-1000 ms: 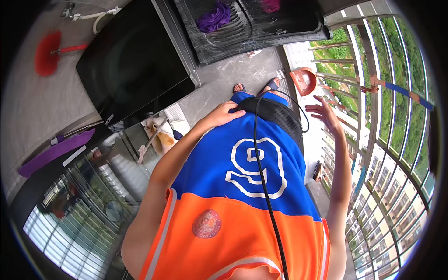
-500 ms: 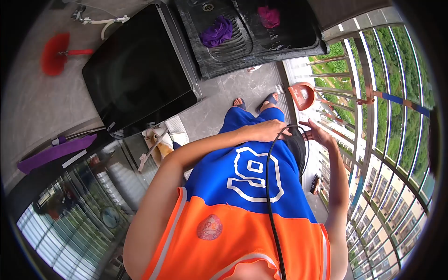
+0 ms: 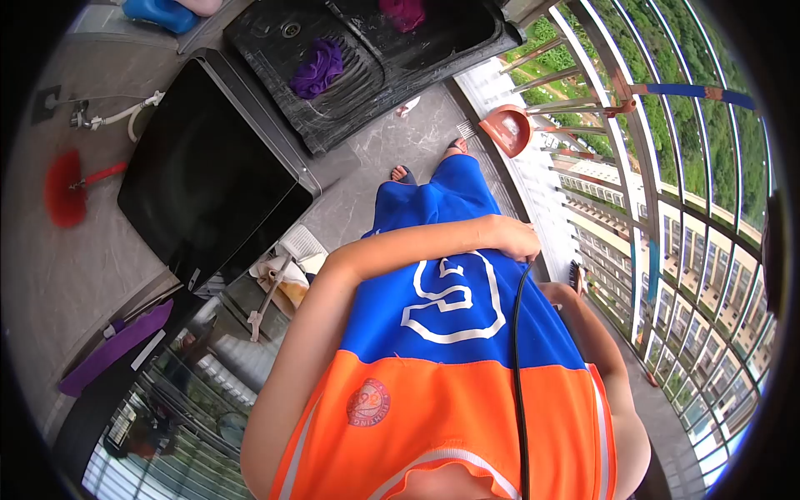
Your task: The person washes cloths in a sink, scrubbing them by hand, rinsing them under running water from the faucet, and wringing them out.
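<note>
My left hand (image 3: pixel 511 238) reaches across my body to the right hip, its fingers curled. A black cable (image 3: pixel 517 358) runs down the front of my orange and blue jersey (image 3: pixel 467 375) and disappears under these fingers. Just below it in the view, my right hand (image 3: pixel 560 297) is bent in close to the hip. The jersey's edge and my side cover most of its fingers, so whether it grips anything does not show.
A black glass-topped appliance (image 3: pixel 217 179) stands at left, beside a black sink (image 3: pixel 333 125) holding a purple cloth (image 3: pixel 317 68) and a pink cloth (image 3: pixel 403 13). A dustpan (image 3: pixel 507 131) lies by the railing (image 3: pixel 637 167). A red brush (image 3: pixel 65 187) is at far left.
The view has turned and shifted. My left hand has closed near the cable, and the cable's wide loop no longer shows. My right hand, earlier spread out, has drawn in against the hip.
</note>
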A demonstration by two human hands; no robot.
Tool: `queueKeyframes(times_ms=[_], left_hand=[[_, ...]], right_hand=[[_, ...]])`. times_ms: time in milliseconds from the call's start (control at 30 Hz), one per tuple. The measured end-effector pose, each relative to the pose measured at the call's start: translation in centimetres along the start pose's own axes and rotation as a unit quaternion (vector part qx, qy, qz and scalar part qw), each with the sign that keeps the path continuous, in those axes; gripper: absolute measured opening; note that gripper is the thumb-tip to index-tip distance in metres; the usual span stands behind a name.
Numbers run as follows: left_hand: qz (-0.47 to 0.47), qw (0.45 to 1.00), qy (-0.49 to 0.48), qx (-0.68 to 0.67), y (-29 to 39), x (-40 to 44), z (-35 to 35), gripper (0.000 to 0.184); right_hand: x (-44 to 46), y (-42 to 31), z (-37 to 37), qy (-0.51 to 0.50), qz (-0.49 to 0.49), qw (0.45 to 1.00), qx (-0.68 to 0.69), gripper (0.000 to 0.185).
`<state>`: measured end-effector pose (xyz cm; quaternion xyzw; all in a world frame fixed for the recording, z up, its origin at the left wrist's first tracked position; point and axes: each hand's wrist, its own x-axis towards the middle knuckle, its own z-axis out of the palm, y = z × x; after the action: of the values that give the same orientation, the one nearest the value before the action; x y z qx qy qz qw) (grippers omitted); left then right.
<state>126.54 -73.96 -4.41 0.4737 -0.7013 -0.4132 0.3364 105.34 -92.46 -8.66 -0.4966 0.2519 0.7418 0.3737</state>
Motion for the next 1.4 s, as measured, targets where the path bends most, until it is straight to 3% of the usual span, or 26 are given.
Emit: queueKeyframes(times_ms=[33,100,167,233,267,300,367,400,433,500,533,567,633,700,767,900,1067,1100,1200,1300,1333,1400], left_hand=[[-0.002,1.0,-0.001,0.006,-0.2,-0.2,-0.7,0.013],[-0.016,0.999,0.043,-0.011,-0.3,-1.6,-2.4,0.013],[-0.034,0.996,0.081,-0.029,0.7,-3.2,-4.1,0.013],[-0.024,0.995,0.093,0.028,1.0,-3.6,-4.0,0.013],[-0.077,0.994,0.074,-0.008,1.9,-4.4,-4.2,0.015],[-0.05,0.996,0.069,-0.04,0.4,-4.6,-2.9,0.02],[0.034,0.98,0.137,-0.138,-0.8,-6.0,-1.7,0.023],[0.046,0.978,0.162,-0.125,-1.9,-6.1,-1.1,0.025],[0.003,0.984,0.13,-0.118,-2.7,-5.9,-0.8,0.027],[0.001,0.987,0.144,-0.078,-3.0,-5.7,-0.6,0.026],[-0.106,0.984,0.056,-0.129,-1.9,-5.4,-1.7,0.027],[-0.072,0.989,0.092,-0.095,-3.3,-5.0,-0.3,0.029],[-0.074,0.987,0.094,-0.105,-0.9,-5.9,-2.2,0.031],[-0.046,0.987,0.142,-0.061,-1.4,-6.4,-1.4,0.03],[-0.053,0.986,0.154,-0.047,-0.6,-7.1,-1.9,0.03],[-0.031,0.983,0.182,0.006,-1.0,-7.6,-1.6,0.026],[-0.078,0.958,0.27,0.059,-1.2,-10.3,-3.6,0.025],[-0.138,0.958,0.25,0.015,-1.0,-11.1,-4.5,0.022],[-0.158,0.951,0.266,0.009,-1.5,-11.9,-4.5,0.02],[-0.152,0.938,0.31,0.01,-1.1,-10.9,-3.2,0.021],[-0.156,0.939,0.306,0.009,-1.7,-10.5,-2.8,0.022],[-0.168,0.938,0.303,0.003,-2.0,-9.7,-2.0,0.023]], right_hand=[[0.6,-0.9,-0.7,0.04,-0.015,0.999,-0.006,0.059],[2.1,-1.5,-4.9,0.262,-0.143,0.949,-0.099,0.059],[0.4,-3.8,-5.8,0.339,-0.297,0.889,0.075,0.059],[-6.0,-8.3,-4.3,0.206,-0.272,0.916,0.21,0.061],[-5.6,-7.8,-5.6,0.133,-0.299,0.914,0.24,0.063],[-5.3,-6.7,-6.7,0.058,-0.32,0.906,0.272,0.065],[-5.9,-6.6,-7.3,0.042,-0.392,0.89,0.228,0.074],[-6.5,-6.2,-6.7,0.052,-0.369,0.904,0.208,0.076],[-8.1,-7.4,-5.4,0.065,-0.35,0.915,0.189,0.078],[-7.1,-7.7,-4.2,0.182,-0.377,0.907,0.053,0.077],[-6.8,-7.9,-3.5,0.219,-0.368,0.903,0.038,0.077],[-6.9,-8.2,-3.4,0.257,-0.361,0.896,0.019,0.077],[-7.6,-8.2,-4.6,0.27,-0.353,0.896,-0.018,0.063],[-10.3,-7.6,-5.4,0.305,-0.364,0.88,0.001,0.029],[-13.2,-6.3,-4.7,0.274,-0.358,0.891,0.049,0.02],[-17.4,-2.5,-2.3,0.011,-0.242,0.965,0.099,0.023],[-9.8,3.9,9.9,-0.308,-0.104,0.938,0.118,0.03],[-7.5,4.8,13.3,-0.341,-0.084,0.928,0.121,0.031],[-0.4,7.1,18.3,-0.289,-0.052,0.933,0.208,0.034],[5.7,7.8,16.1,-0.143,-0.098,0.929,0.326,0.037],[6.9,8.1,14.5,-0.096,-0.144,0.912,0.371,0.039],[5.1,7.3,10.0,0.007,-0.235,0.811,0.536,0.035]])
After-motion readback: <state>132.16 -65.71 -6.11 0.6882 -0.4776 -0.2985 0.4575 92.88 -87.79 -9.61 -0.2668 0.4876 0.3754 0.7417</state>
